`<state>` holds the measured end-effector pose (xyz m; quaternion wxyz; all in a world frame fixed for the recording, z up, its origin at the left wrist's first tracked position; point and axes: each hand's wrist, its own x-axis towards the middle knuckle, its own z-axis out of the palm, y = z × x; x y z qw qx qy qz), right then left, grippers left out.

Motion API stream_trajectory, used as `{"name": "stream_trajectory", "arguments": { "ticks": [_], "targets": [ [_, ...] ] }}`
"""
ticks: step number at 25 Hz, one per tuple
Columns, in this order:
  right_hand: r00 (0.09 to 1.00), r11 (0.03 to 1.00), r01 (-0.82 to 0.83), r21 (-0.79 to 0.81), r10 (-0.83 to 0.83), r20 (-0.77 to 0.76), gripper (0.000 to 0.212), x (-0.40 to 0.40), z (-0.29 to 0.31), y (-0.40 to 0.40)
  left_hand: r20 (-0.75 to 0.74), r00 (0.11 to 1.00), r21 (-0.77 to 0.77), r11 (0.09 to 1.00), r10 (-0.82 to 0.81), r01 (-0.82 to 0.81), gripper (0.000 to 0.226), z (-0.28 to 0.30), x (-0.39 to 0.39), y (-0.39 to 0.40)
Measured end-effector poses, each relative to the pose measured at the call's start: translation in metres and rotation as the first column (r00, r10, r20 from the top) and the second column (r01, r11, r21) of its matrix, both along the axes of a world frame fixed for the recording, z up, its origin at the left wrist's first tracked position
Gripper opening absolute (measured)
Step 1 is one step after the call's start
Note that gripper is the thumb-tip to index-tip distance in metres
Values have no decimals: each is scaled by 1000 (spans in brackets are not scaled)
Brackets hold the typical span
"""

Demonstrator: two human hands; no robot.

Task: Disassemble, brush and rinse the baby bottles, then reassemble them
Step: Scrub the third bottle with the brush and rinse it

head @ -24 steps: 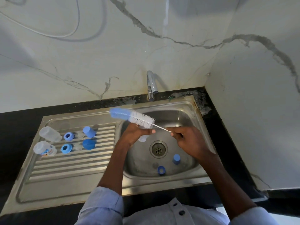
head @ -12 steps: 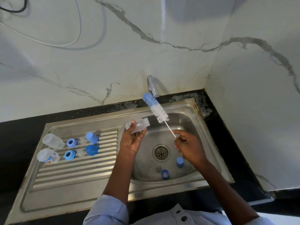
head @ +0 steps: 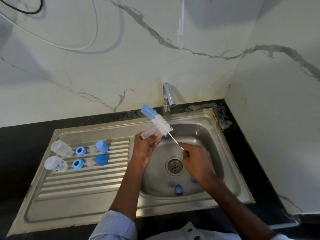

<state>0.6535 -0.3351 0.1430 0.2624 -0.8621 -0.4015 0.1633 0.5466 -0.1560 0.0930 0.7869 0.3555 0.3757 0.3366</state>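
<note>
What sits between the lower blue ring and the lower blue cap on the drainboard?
A small clear teat lies between the ring and the cap, seen in the head view.

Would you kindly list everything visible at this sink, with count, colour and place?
Bottle brush: one, white and blue, over the basin.
Held bottle: one, clear, in the left hand.
Bottles: two, clear, lying on the drainboard.
Rings: two, blue, drainboard.
Caps: two, blue, drainboard.
Teats: two, clear, between rings and caps.
Basin ring: one, blue, near the drain.
Tap: one, chrome, behind the sink.
Left hand: grips the bottle.
Right hand: pinches the brush's wire handle.
</note>
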Motion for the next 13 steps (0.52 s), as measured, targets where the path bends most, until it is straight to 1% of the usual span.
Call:
{"name": "stream_trajectory", "arguments": {
  "ticks": [2,4,7,9,11,13],
  "targets": [
    [999,999,32,-16,-32,-20,55,8,7,15,-22,1000,54,998,-13,14,40,0,2,0],
    [1000,1000,16,-14,-15,4,56,8,7,16,-13,999,34,998,46,-46,48,0,4,6],
    [999,999,-40,-5,40,35,55,-1,-1,-10,69,987,-9,989,146,-146,49,1,-1,15],
    [998,998,-55,-3,55,38,56,0,-4,-16,111,984,-20,990,143,-141,44,0,-4,16],
    [999,999,-33,-16,34,41,53,6,1,-1,65,994,-6,997,83,-83,52,-4,-2,12],
    [999,1000,-4,-30,5,39,44,13,6,21,-43,999,63,998,9,-6,59,-7,3,7]
  ]
}}
